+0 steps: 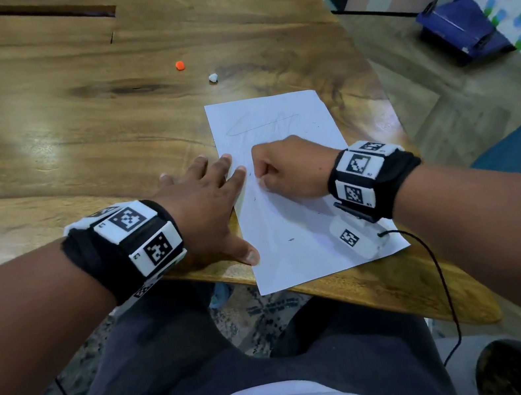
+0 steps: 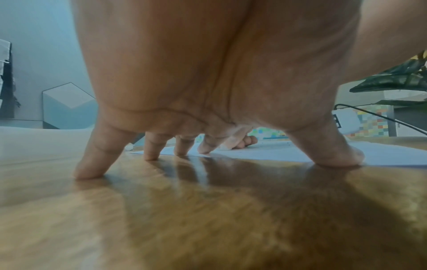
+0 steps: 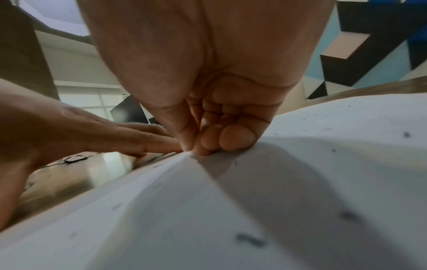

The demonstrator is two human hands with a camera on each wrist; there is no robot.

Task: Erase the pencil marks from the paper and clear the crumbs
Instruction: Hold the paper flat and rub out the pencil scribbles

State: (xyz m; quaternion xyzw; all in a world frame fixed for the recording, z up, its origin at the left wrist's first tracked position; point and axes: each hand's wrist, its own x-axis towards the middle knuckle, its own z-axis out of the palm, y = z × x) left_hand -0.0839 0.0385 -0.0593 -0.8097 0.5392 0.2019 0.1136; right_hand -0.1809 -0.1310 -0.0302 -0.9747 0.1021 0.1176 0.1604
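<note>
We are partway through erasing: our right hand [image 1: 285, 168] sits fisted near the middle of the white sheet of paper [image 1: 295, 222], thumb and fingertips [image 3: 238, 136] pinched together and pressed to the sheet. Whether a small eraser sits in that pinch we cannot tell. Our left hand [image 1: 204, 203] lies spread wide, holding nothing, straddling the paper's left edge on the glossy wooden bench [image 1: 65, 127]. A faint pencil line [image 1: 260, 125] remains on the paper beyond the right hand, and dark crumbs [image 3: 250, 239] dot the sheet. Next, we judge, comes rubbing toward that line while the left hand keeps the paper pinned.
</note>
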